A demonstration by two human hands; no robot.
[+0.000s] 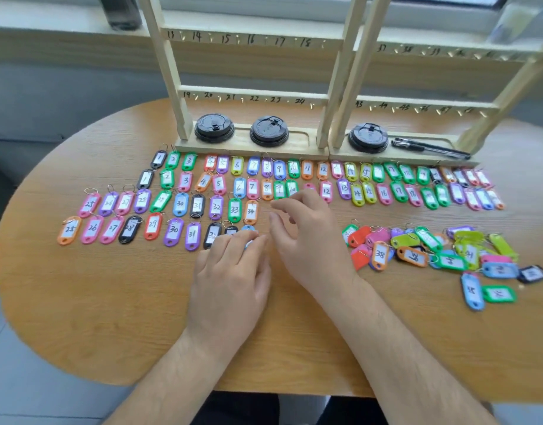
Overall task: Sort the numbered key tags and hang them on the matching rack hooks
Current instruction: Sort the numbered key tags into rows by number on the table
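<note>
Coloured numbered key tags lie in ordered rows (294, 179) across the wooden table (110, 302), with two shorter rows from 25 upward at the left (160, 216). An unsorted pile of tags (432, 253) sits at the right. Two wooden racks (252, 96) with numbered hooks stand behind; no tag hangs on the hooks in view. My left hand (230, 271) lies flat, its fingertips pressing on a blue tag (248, 229) at the end of the lowest row. My right hand (307, 237) hovers beside it with loosely bent fingers and holds nothing.
Three black cup lids (214, 127) rest in the rack bases, and black pens (429, 147) lie in the right base. A dark bottle (120, 10) stands on the windowsill. The table's front edge (264, 391) is near my body.
</note>
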